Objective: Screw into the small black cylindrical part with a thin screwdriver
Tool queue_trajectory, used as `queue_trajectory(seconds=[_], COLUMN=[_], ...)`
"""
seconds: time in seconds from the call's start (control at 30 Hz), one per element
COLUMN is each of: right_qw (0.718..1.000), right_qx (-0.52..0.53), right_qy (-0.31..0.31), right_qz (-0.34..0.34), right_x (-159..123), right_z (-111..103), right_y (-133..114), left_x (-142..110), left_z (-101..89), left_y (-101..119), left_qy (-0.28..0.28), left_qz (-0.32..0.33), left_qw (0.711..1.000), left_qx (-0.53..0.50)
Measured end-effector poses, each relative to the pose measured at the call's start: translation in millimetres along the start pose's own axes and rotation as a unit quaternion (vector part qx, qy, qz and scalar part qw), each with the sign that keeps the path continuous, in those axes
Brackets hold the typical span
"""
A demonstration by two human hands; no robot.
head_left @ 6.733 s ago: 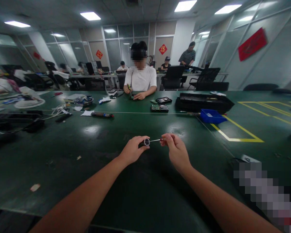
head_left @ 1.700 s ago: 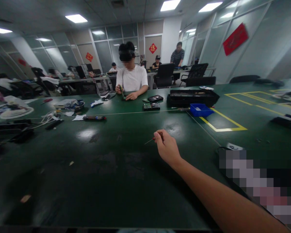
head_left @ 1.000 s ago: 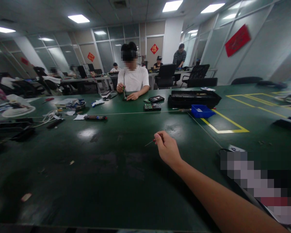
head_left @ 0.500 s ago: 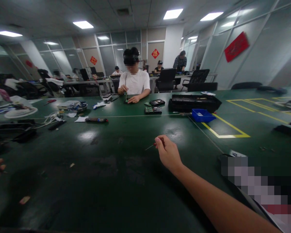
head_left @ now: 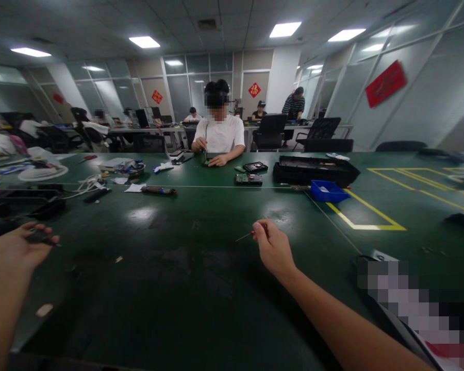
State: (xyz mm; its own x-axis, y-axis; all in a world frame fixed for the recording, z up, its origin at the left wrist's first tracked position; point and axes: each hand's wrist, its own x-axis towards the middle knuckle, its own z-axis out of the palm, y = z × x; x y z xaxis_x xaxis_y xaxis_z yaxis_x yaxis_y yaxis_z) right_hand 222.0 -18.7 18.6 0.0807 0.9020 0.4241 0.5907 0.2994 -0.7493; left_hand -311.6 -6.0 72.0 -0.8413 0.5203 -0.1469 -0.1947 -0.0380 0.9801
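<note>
My right hand (head_left: pixel 272 245) is closed around a screwdriver (head_left: pixel 244 236) above the middle of the green table. Its thin metal shaft points left and slightly down, and my fingers hide most of the reddish handle. At the left edge, my left hand (head_left: pixel 19 247) is closed on a small dark object (head_left: pixel 39 236). A thin tip sticks out of this object to the right, but its kind cannot be made out. The two hands are far apart.
Across the table (head_left: pixel 158 309) a person (head_left: pixel 218 131) works on a small board. Hard drives (head_left: pixel 249 179), a long black tray (head_left: pixel 313 170) and a blue bin (head_left: pixel 328 191) stand ahead. A dark pen-like tool (head_left: pixel 158 190) lies left of centre, cables (head_left: pixel 85 186) farther left.
My left hand has come farther into view from the left edge, with the dark object in it. The whole scene has shifted slightly right and down. My right hand keeps the screwdriver.
</note>
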Motion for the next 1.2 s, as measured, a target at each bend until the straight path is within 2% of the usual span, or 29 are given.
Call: queue_trajectory(seconds=[0.13,0.27,0.4,0.57,0.67,0.73,0.8,0.9,0.97,1.07,1.2], right_qw=[0.999,0.992,0.976,0.960,0.956,0.958,0.964,0.976,0.985,0.995,0.999], right_qx=[0.033,0.124,0.201,0.251,0.264,0.255,0.237,0.195,0.155,0.075,0.047], right_qy=[-0.005,-0.019,-0.040,-0.032,-0.031,-0.036,-0.036,-0.029,-0.035,-0.047,-0.016], right_qz=[0.010,0.030,0.080,0.121,0.124,0.123,0.117,0.088,0.063,0.042,0.019], right_x=[1,4,9,14,14,14,13,12,10,6,3], right_z=[-1,5,12,15,16,16,16,16,14,10,4], right_y=[2,12,28,39,39,37,34,30,25,15,5], left_x=[0,-30,-83,-166,-218,-248,-269,-283,-282,-275,-268], left_z=[31.1,69.3,110.8,160.9,179.9,185.2,185.0,178.6,173.8,170.8,173.1], left_y=[-19,-32,-42,-60,-75,-89,-106,-134,-147,-154,-150], left_qy=[-0.062,-0.168,-0.319,-0.426,-0.499,-0.540,-0.571,-0.592,-0.600,-0.605,-0.569], left_qz=[-0.029,-0.059,-0.086,-0.126,-0.129,-0.088,0.014,0.180,0.252,0.302,0.347], left_qw=[0.994,0.976,0.935,0.890,0.854,0.836,0.820,0.774,0.739,0.709,0.724], left_qx=[-0.087,-0.123,-0.133,-0.104,-0.066,-0.039,0.031,0.135,0.172,0.198,0.178])
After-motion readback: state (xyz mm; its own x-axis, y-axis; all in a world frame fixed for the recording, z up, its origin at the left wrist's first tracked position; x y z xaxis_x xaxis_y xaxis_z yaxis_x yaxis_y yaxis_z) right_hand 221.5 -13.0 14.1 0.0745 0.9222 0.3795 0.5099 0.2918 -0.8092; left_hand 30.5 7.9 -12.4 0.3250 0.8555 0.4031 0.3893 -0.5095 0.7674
